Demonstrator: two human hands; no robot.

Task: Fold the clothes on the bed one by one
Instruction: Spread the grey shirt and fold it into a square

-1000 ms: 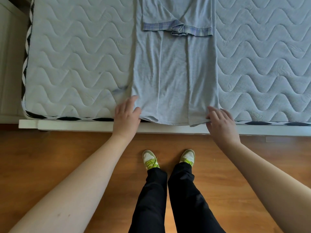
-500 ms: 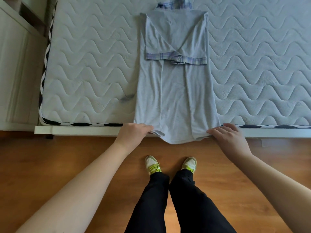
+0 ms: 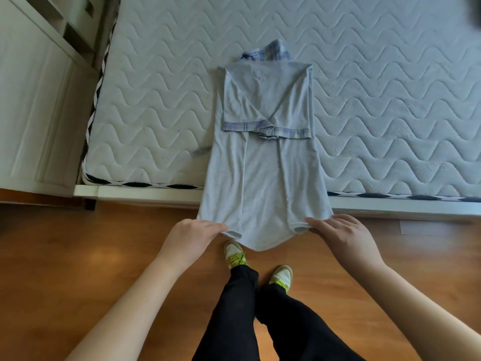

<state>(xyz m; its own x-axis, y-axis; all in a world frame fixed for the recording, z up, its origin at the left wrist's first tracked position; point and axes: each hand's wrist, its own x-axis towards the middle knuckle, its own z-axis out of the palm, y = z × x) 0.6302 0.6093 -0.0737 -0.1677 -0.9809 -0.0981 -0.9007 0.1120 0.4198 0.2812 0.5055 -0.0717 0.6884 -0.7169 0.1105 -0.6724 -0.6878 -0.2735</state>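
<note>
The grey shirt point(image 3: 263, 162) lay lengthwise on the bed point(image 3: 390, 113), its sides folded inward and its plaid-trimmed sleeves crossed over the upper back, with a plaid collar point(image 3: 268, 51) poking out at the far end. Its lower part hung past the bed's near edge, over the white bed frame point(image 3: 145, 192) and above the wooden floor point(image 3: 78, 256). The left hand point(image 3: 194, 237) gripped the hem's left corner, fingers curled around the cloth. The right hand point(image 3: 343, 237) held the right corner, fingers fairly straight on top of the fabric; the thumb was hidden beneath. Below, two feet in white shoes with yellow-green laces point(image 3: 235, 255) stood on the floor. A white cabinet point(image 3: 33, 113) stood left of the bed.
</note>
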